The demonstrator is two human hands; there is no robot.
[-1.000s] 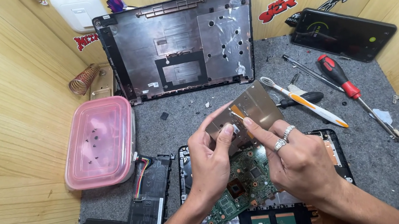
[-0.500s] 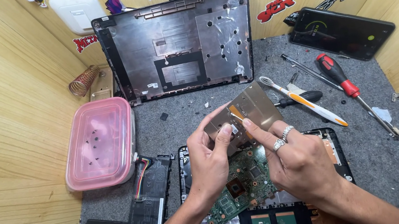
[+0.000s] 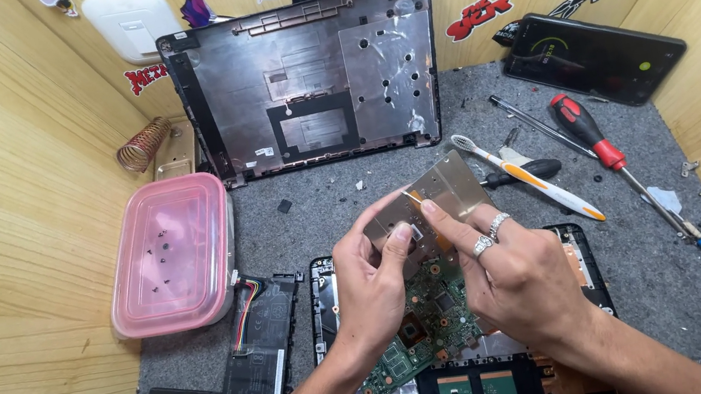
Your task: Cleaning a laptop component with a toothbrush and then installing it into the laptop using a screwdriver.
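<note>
While both hands lift a component above the opened laptop chassis [image 3: 332, 320], the hazards scale with the parts involved. Far centre, the detached laptop bottom cover [image 3: 310, 78] leans against the stickered back wall; a knock could tip it forward onto the grey felt mat [image 3: 323, 196]. At left, the pink lidded container [image 3: 173, 251] holds small screws, and beside it the flat black battery [image 3: 261, 345] lies with its coloured wires exposed. The green motherboard [image 3: 429, 319] sits tilted under the wrists, so a dropped part could strike it. The thin metallic shield plate [image 3: 451, 191] is held above the board: the left hand [image 3: 374, 291] pinches its near-left edge between thumb and fingers, and the right hand [image 3: 520, 278], ringed, pinches its near edge with thumb and forefinger. Uneven pull could bend or release it. The toothbrush [image 3: 528, 180] and red-handled screwdriver [image 3: 592, 138] lie right.
</note>
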